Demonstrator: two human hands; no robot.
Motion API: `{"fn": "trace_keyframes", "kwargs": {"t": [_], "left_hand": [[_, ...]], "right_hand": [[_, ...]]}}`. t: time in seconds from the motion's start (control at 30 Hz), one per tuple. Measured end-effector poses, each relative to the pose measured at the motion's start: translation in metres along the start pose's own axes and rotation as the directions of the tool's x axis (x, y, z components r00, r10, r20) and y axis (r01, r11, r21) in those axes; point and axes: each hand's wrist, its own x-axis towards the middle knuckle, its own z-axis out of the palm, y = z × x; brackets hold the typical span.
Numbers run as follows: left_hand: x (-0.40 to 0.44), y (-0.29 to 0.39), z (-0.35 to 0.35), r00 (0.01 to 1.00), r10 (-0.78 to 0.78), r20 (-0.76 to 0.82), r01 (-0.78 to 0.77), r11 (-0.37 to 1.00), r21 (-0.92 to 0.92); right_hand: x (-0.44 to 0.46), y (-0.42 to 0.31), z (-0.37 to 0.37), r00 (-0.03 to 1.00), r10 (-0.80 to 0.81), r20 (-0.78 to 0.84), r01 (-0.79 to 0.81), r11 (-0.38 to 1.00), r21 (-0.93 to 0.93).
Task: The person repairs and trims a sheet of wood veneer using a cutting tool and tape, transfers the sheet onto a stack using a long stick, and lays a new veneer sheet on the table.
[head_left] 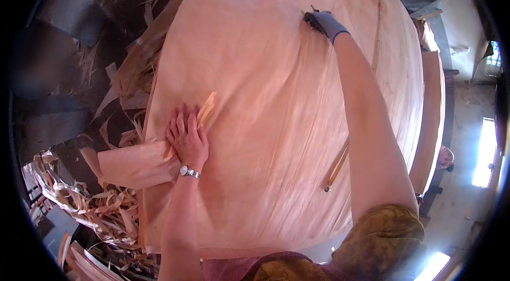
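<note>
A wide stack of thin wood veneer sheets (249, 100) spreads out in front of me. My left hand (188, 140), bare and with a wristwatch, rests on its left side. A narrow yellowish veneer strip (208, 107) sticks out between the thumb and fingers. A curled piece of veneer (133, 165) lies beside that hand and overhangs the left edge. Far out on the stack is my right hand (325, 23), in a grey glove with dark fingers. It is closed, and a small dark tip shows past the fingers; the thing held is mostly hidden.
A thin wooden stick (337, 169) with a dark end lies on the sheets beside my right arm. Veneer scraps (114, 209) are heaped on the floor to the left. Another veneer stack (433, 121) stands along the right side. A person (445, 159) is partly visible beyond it.
</note>
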Motion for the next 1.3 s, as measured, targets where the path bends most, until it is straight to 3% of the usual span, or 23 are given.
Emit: {"fn": "trace_keyframes", "kwargs": {"t": [0.1, 0.17, 0.2, 0.3, 0.33, 0.37, 0.43, 0.5, 0.6, 0.63, 0.7, 0.77, 0.83, 0.87, 0.93, 0.97, 1.07, 1.2, 1.27, 1.3], "left_hand": [[-0.002, -0.003, 0.005, 0.999, -0.005, -0.040, 0.004, 1.000, -0.022], [-0.002, -0.003, 0.006, 0.998, 0.011, -0.054, -0.012, 1.000, -0.015], [-0.002, -0.004, 0.006, 0.998, 0.015, -0.062, -0.016, 1.000, -0.013], [-0.004, -0.004, 0.007, 0.999, 0.004, -0.042, -0.004, 1.000, -0.002], [-0.004, -0.004, 0.007, 0.999, 0.005, -0.048, -0.005, 1.000, -0.005], [-0.004, -0.003, 0.007, 0.998, 0.005, -0.056, -0.005, 1.000, -0.004], [-0.006, 0.000, 0.001, 0.997, 0.009, -0.071, -0.009, 1.000, 0.000], [-0.004, 0.004, -0.011, 0.996, 0.020, -0.093, -0.019, 1.000, 0.006], [-0.004, -0.013, -0.039, 0.993, 0.012, -0.116, -0.043, 0.961, -0.272], [-0.013, -0.034, -0.058, 0.995, 0.038, -0.096, -0.067, 0.944, -0.324], [-0.037, -0.078, -0.100, 0.992, 0.101, -0.070, -0.121, 0.898, -0.422], [-0.095, -0.084, -0.208, 0.970, -0.115, 0.213, 0.148, 0.978, -0.148], [-0.178, -0.164, -0.245, 0.990, 0.011, 0.144, -0.041, 0.977, 0.207], [-0.225, -0.199, -0.270, 0.983, -0.058, 0.173, 0.007, 0.960, 0.281], [-0.328, -0.260, -0.318, 0.903, -0.345, 0.257, 0.235, 0.896, 0.377], [-0.385, -0.286, -0.340, 0.826, -0.485, 0.288, 0.339, 0.835, 0.434], [-0.558, -0.336, -0.385, 0.536, -0.760, 0.368, 0.532, 0.643, 0.551], [-0.759, -0.349, -0.408, 0.221, -0.847, 0.483, 0.647, 0.498, 0.577], [-0.800, -0.350, -0.400, 0.177, -0.830, 0.529, 0.699, 0.484, 0.525], [-0.806, -0.358, -0.390, 0.200, -0.812, 0.549, 0.714, 0.504, 0.486]], "right_hand": [[-0.038, 0.003, 0.005, 0.909, -0.232, -0.345, 0.043, 0.877, -0.478], [-0.085, 0.015, 0.014, 0.821, -0.225, -0.526, 0.102, 0.962, -0.252], [-0.121, 0.019, 0.011, 0.858, -0.095, -0.505, -0.013, 0.978, -0.206], [-0.261, 0.105, 0.035, 0.741, -0.218, -0.635, 0.106, 0.972, -0.210], [-0.312, 0.140, 0.046, 0.760, -0.139, -0.635, 0.087, 0.990, -0.113], [-0.361, 0.176, 0.057, 0.774, -0.090, -0.627, -0.020, 0.986, -0.166], [-0.440, 0.217, 0.085, 0.782, 0.194, -0.592, -0.348, 0.924, -0.157], [-0.476, 0.256, 0.105, 0.790, 0.384, -0.478, -0.431, 0.902, 0.013], [-0.482, 0.286, 0.113, 0.827, 0.444, -0.346, -0.304, 0.869, 0.390], [-0.479, 0.301, 0.121, 0.819, 0.297, -0.491, -0.200, 0.950, 0.241], [-0.485, 0.282, 0.109, 0.789, 0.417, -0.451, -0.172, 0.855, 0.489], [-0.496, 0.278, 0.098, 0.806, 0.444, -0.391, -0.108, 0.760, 0.641], [-0.504, 0.297, 0.089, 0.860, 0.373, -0.347, -0.020, 0.705, 0.709], [-0.528, 0.288, 0.088, 0.862, 0.368, -0.348, -0.017, 0.707, 0.707], [-0.585, 0.264, 0.085, 0.866, 0.359, -0.348, -0.017, 0.717, 0.697], [-0.607, 0.271, 0.100, 0.871, 0.308, -0.383, 0.063, 0.704, 0.707], [-0.702, 0.236, 0.120, 0.888, 0.299, -0.350, 0.054, 0.688, 0.724], [-0.790, 0.214, 0.176, 0.901, 0.217, -0.376, 0.144, 0.668, 0.730], [-0.823, 0.222, 0.207, 0.920, 0.155, -0.359, 0.195, 0.615, 0.764], [-0.831, 0.222, 0.210, 0.904, 0.153, -0.398, 0.247, 0.572, 0.782]]}}
